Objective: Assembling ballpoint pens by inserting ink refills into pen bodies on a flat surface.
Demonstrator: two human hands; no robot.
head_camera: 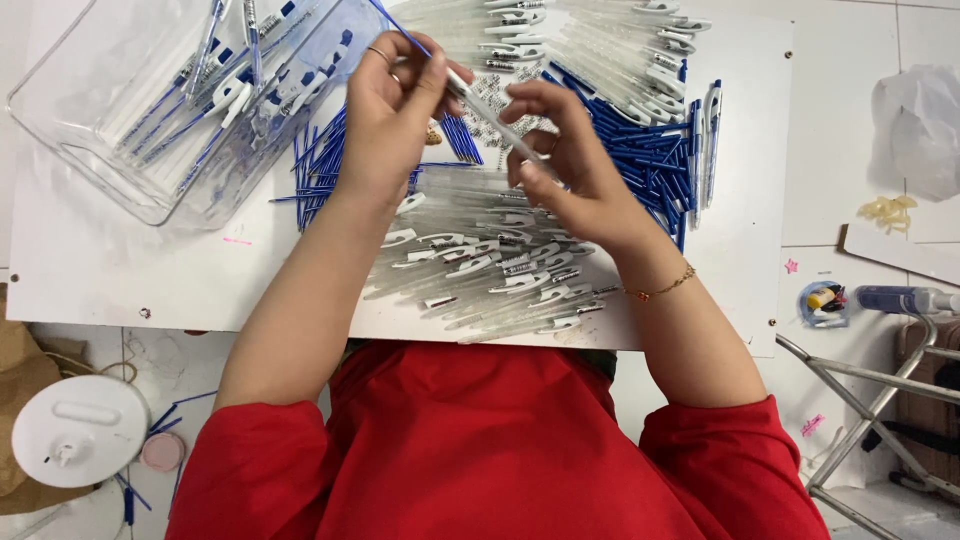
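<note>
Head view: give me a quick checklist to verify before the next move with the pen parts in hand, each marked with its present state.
1. Left hand grip on blue refill: ok.
2. Right hand grip on clear pen barrel: ok.
3. Refill tip inside barrel: cannot tell.
4. Clear bin within reach, holding pens: ok.
5. Pile of barrels on white board: ok.

Views: one, your head camera | Facing: straight down over the white board (pixel 120 280) | Range: close, arm's length | Near edge: bottom, by your red sleeves | Far edge: top, cropped | Shared view: single
</note>
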